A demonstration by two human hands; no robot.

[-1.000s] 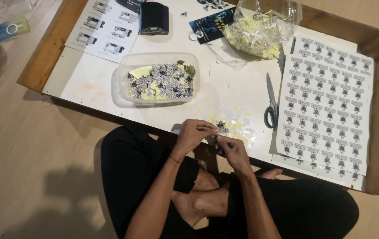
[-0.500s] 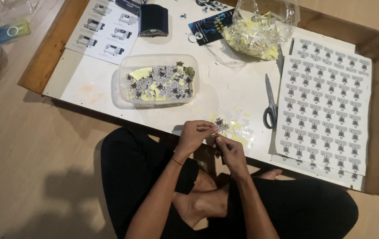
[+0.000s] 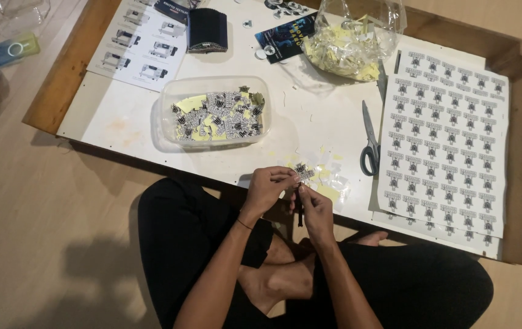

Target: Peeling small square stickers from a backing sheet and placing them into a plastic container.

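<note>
My left hand and my right hand meet over the near edge of the low white table. Both pinch a small cut-out sticker with a black print, held between the fingertips. A thin dark strip hangs down below my right hand. Just beyond the hands lie a few yellow and white paper scraps. A clear plastic tub with several cut stickers and yellow backing pieces stands to the left of my hands.
Grey-handled scissors lie right of the scraps. A large sheet of printed stickers covers the table's right side. A clear bag of yellow scraps, a black pouch and printed leaflets lie at the back. My crossed legs are below.
Both hands stay at the table's near edge with the sticker between them; the fingers shift only slightly. Nothing else on the table has moved.
</note>
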